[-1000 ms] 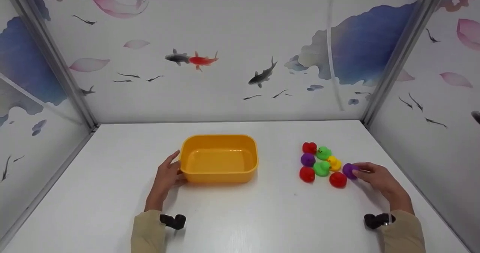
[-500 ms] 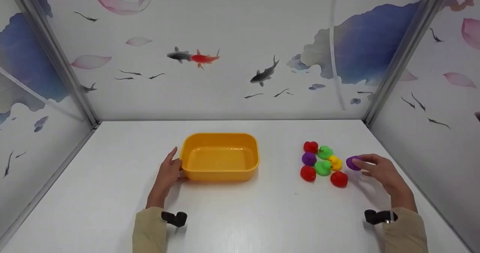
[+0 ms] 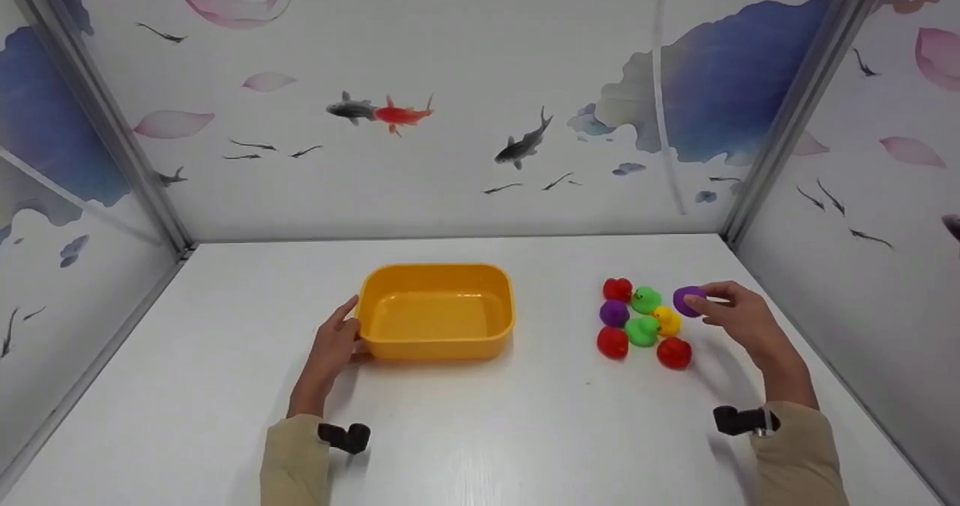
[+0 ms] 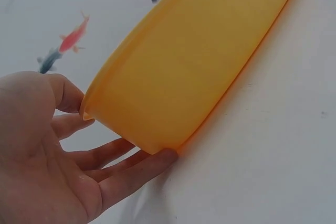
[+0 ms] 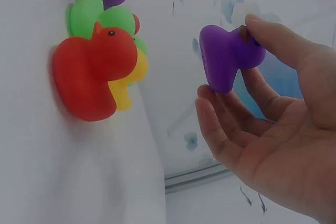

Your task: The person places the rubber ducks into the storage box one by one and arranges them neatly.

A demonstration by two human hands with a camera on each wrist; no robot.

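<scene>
My right hand (image 3: pixel 706 306) pinches a purple rubber duck (image 3: pixel 686 298) between thumb and fingers and holds it in the air, just right of a cluster of ducks (image 3: pixel 641 322) on the white table. In the right wrist view the purple duck (image 5: pixel 226 59) hangs clear of the red duck (image 5: pixel 92 74) at the cluster's near edge. My left hand (image 3: pixel 346 335) rests against the left end of an empty yellow tub (image 3: pixel 435 348). In the left wrist view its thumb lies at the rim and its straight fingers (image 4: pixel 131 169) lie along the foot of the tub wall (image 4: pixel 184 72).
The cluster holds red, green, purple and yellow ducks standing close together. Printed panels with fish and petals wall the table (image 3: pixel 525 431) on the left, back and right. Bare tabletop lies between tub and ducks and along the front.
My right hand has lifted the purple duck off the table and carried it up and slightly left, from beside the red duck. The left hand and the tub have stayed put.
</scene>
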